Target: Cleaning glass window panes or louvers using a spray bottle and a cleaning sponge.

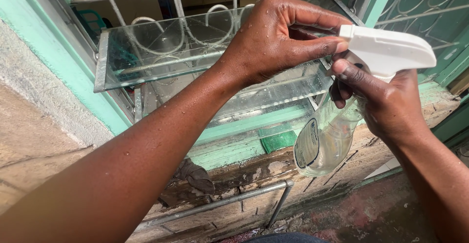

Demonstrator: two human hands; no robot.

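My right hand (pixel 386 101) grips the neck of a clear plastic spray bottle (pixel 322 140) with a white trigger head (pixel 386 50), holding it tilted in front of the window. My left hand (pixel 273 37) reaches across from the left, its fingertips pinched on the nozzle end of the white head. Water droplets speckle my left forearm and hand. Behind both hands are glass louvre panes (pixel 161 52) in a metal frame, wet and streaked.
A green scrub sponge (pixel 277 139) lies on the worn turquoise window sill (pixel 234 147). A dark rag (pixel 195 174) hangs over the peeling sill edge. Metal security bars (pixel 220 204) run below and above. A rough plaster wall (pixel 34 125) stands at left, a green iron grille (pixel 420 3) at right.
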